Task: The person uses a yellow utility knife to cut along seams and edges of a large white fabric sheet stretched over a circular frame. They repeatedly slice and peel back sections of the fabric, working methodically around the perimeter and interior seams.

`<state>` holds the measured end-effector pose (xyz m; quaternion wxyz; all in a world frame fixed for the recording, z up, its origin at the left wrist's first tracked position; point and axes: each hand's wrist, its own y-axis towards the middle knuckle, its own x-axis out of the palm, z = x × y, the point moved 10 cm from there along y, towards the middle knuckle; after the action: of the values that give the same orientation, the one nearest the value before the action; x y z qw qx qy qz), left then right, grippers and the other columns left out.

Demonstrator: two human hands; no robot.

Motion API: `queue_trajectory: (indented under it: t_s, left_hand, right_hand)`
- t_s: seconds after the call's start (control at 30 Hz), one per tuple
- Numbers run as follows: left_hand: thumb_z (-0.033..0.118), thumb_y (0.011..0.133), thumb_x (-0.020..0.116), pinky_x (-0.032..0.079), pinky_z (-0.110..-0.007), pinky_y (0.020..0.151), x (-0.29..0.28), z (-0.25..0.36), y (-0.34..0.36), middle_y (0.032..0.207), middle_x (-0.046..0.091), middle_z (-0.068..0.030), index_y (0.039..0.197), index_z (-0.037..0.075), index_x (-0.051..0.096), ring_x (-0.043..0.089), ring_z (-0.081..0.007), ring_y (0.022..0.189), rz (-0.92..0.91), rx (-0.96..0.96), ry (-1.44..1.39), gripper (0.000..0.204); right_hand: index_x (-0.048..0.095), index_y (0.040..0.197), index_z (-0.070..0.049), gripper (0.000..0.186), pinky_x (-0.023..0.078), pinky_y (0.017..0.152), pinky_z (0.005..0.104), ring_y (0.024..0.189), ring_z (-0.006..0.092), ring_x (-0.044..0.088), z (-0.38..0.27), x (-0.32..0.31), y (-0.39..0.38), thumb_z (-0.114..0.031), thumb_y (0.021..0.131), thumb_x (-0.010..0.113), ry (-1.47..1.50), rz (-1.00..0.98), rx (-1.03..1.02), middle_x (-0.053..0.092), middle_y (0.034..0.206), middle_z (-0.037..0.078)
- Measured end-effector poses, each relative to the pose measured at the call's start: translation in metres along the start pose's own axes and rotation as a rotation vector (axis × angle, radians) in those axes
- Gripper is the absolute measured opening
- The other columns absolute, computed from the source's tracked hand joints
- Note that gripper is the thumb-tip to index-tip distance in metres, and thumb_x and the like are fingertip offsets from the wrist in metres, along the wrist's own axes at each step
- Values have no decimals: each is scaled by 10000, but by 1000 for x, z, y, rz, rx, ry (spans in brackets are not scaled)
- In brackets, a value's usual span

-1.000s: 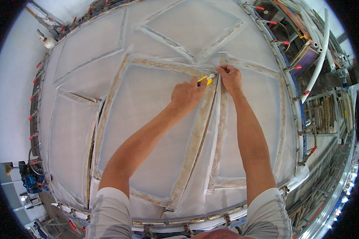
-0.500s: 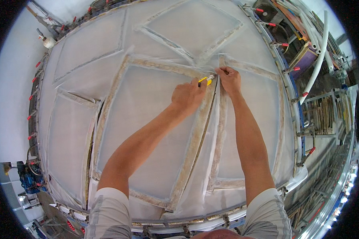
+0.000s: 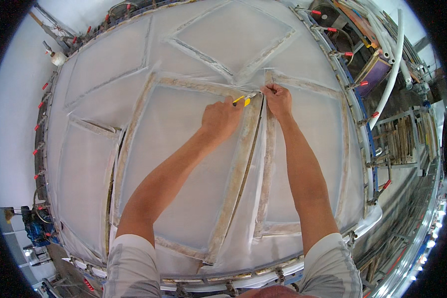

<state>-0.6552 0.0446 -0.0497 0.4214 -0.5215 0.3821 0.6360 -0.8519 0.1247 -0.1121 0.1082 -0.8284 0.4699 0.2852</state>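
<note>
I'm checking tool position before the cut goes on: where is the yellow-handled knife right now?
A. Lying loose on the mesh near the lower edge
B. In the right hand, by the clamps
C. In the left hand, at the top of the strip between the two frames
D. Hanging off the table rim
C: the left hand grips the yellow-handled knife at the top of the mesh strip, while the right hand pinches the mesh beside it.

both forearms come up from the lower edge, bare below short grey sleeves, and reach forward nearly straight. the left arm slants up to the right; the left hand lies knuckles up, its fingers curled shut around a small handle. the right arm runs almost straight up; the right hand sits just beside the left, its fingers bent and pinched together at the tips. the two hands lie close but apart.
</note>
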Motion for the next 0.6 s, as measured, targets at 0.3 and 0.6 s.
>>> queue_trajectory:
  t_s: [0.3, 0.6]
  left_hand:
    - [255, 1015, 558, 571, -524, 663, 0, -2, 5, 971, 657, -135, 1325, 160, 613, 712, -359, 794, -6, 13, -29, 329]
    - [262, 1005, 584, 570, -533, 657, -3, 0, 6, 971, 659, -130, 1385, 199, 595, 702, -355, 761, 9, 52, 72, 385]
  right_hand:
    - [772, 960, -34, 278, 496, 693, 300, 709, 103, 613, 16, 3, 8, -304, 896, 763, 17, -23, 41, 711, 767, 14]
    - [787, 983, -94, 327, 528, 777, 386, 818, 239, 690, 25, 6, 15, -398, 882, 722, -4, -91, 63, 751, 871, 85]
